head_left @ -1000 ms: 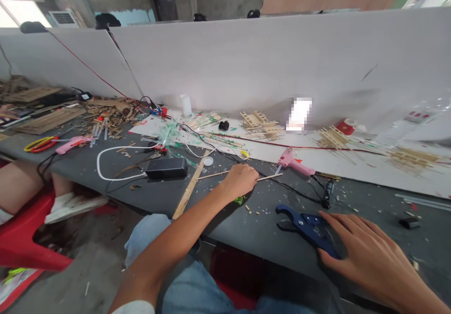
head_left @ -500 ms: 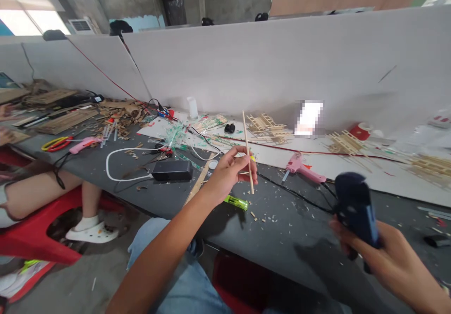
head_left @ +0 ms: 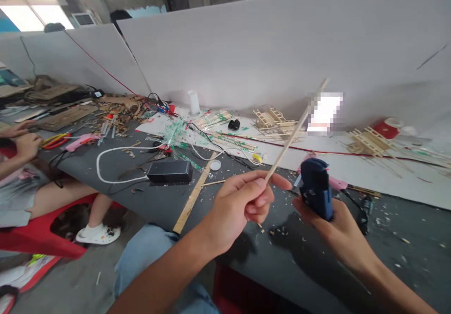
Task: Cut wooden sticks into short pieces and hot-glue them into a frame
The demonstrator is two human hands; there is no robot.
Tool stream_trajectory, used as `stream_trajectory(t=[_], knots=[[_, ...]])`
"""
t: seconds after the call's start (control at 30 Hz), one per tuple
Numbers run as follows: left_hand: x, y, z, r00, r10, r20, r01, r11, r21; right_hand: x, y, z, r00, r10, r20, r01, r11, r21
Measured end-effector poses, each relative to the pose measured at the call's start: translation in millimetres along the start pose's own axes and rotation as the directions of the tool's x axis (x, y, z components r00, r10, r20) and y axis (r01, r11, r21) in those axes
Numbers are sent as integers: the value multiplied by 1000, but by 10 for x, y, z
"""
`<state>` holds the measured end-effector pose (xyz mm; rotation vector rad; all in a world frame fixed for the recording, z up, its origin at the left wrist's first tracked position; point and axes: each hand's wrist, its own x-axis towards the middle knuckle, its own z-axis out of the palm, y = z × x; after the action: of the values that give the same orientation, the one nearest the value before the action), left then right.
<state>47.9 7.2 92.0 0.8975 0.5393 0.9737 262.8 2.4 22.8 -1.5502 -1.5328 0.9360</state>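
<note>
My left hand [head_left: 243, 201] pinches a thin wooden stick [head_left: 291, 140] between thumb and fingers. The stick slants up and to the right, its far end in front of the white partition. To its right, my right hand [head_left: 333, 225] grips a dark blue hand-held tool [head_left: 316, 182], whose exact kind I cannot make out. A short gap separates the tool from the stick and from my left hand. Partly hidden behind the tool lies a pink glue gun [head_left: 337, 183]. Small wood chips are scattered on the dark tabletop [head_left: 282, 257] below my hands.
Slatted wooden pieces [head_left: 275, 121] and a second slatted group [head_left: 373, 142] lie along the partition [head_left: 225, 60]. A black box [head_left: 169, 171] with a white cable, a flat wooden strip [head_left: 193, 199] and crumpled plastic wrap [head_left: 172, 133] lie leftward. Another person's hands [head_left: 26, 140] are at far left.
My left hand has moved right and the stick has tipped from nearly upright to slanting right. My right hand has brought the blue tool leftward, nearer to my left hand. The view has shifted slightly.
</note>
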Motion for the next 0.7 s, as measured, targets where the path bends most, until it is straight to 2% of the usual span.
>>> stream_trajectory(t=[0.07, 0.13, 0.2, 0.27, 0.33, 0.5, 0.63, 0.7], knots=[[-2, -33, -29, 999, -24, 35, 24, 1000, -8, -54, -31, -32, 1000, -31, 1, 32, 999, -26], [26, -75, -74, 999, 3, 38, -4, 999, 34, -97, -84, -46, 998, -64, 11, 65, 998, -26], [74, -116, -118, 991, 135, -20, -132, 988, 83, -131, -119, -33, 997, -82, 9, 82, 996, -22], [124, -152, -142, 953, 289, -95, -279, 954, 108, -165, -112, 3, 997, -78, 15, 78, 997, -2], [149, -190, -134, 916, 372, -148, -362, 928, 92, -214, -70, 56, 998, -63, -2, 64, 997, 39], [94, -334, -1, 865, 447, -229, -450, 892, 41, -411, 25, 208, 1000, -17, -12, 19, 988, 152], [65, -436, 90, 817, 497, -291, -507, 861, 48, -535, -57, 288, 996, 94, -12, -90, 980, 179], [73, -455, 94, 807, 505, -304, -518, 854, 44, -551, -129, 296, 991, 133, -33, -126, 977, 173]])
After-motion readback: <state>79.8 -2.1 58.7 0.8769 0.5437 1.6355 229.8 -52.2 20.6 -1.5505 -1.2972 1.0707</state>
